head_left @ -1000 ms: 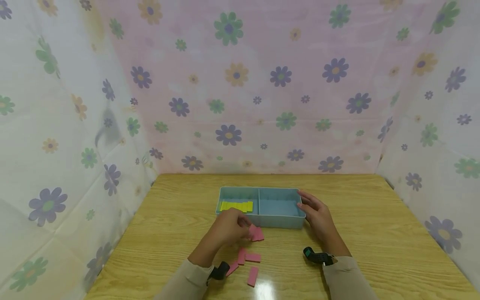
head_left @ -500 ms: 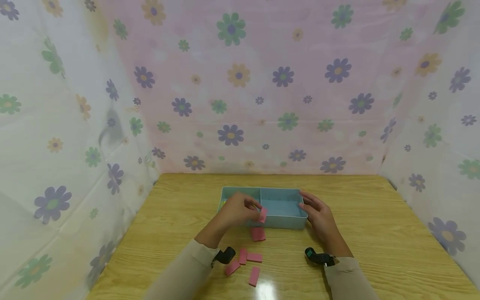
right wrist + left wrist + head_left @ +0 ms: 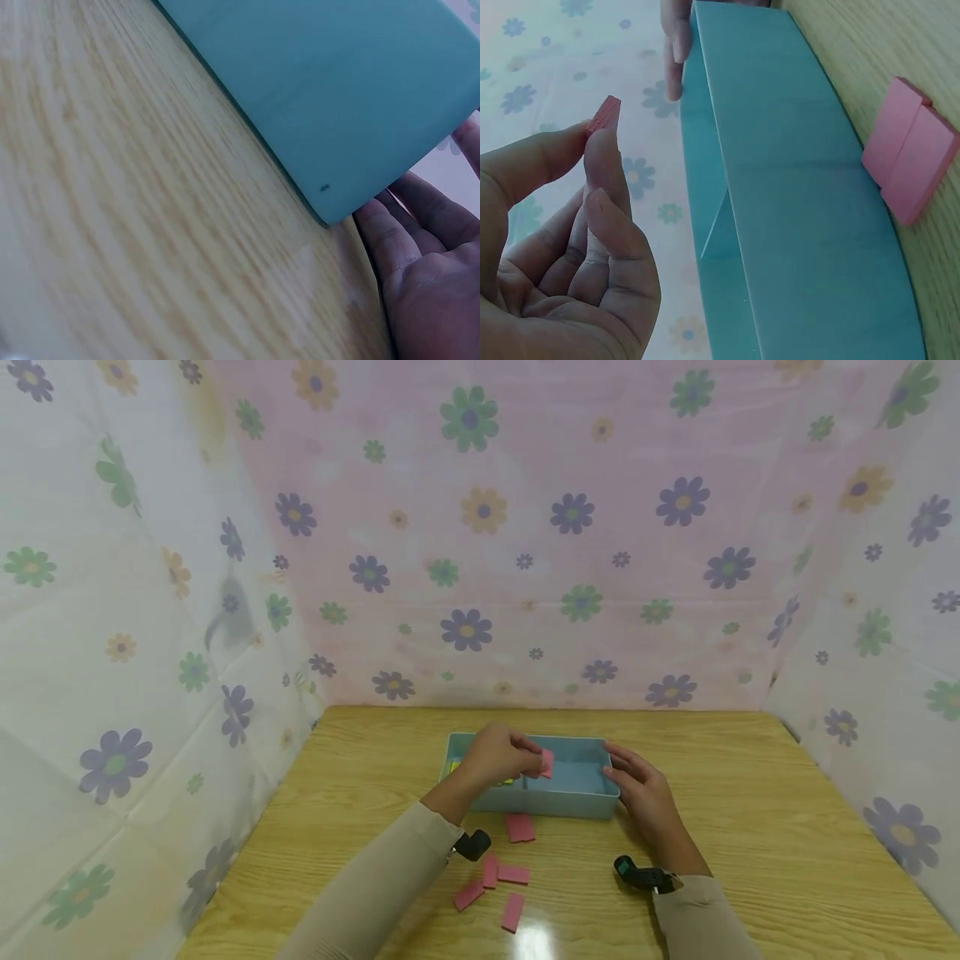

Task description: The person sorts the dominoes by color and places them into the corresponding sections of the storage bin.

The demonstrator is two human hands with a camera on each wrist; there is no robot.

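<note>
A pink rectangular tile [image 3: 547,764] is pinched between the thumb and forefinger of my left hand [image 3: 498,758], above the divided blue box [image 3: 555,804]. It overlaps the box's right compartment in the head view; the left wrist view shows the tile [image 3: 606,116] upright at the fingertips, with the other fingers curled into the palm. My right hand [image 3: 647,793] holds the box's right end, thumb and forefinger at the rim, other fingers along the end wall [image 3: 397,225]. Yellow tiles [image 3: 455,767] lie in the left compartment, partly hidden by my left hand.
Two pink tiles [image 3: 520,827] lie side by side against the box's front wall. Several more pink tiles [image 3: 513,875] are scattered nearer on the wooden table [image 3: 360,777]. Flowered cloth [image 3: 525,568] hangs behind and at both sides.
My left hand has lifted a pink tile from the group in front of the box and carried it up and right, over the right compartment. The right hand stays at the box's end.
</note>
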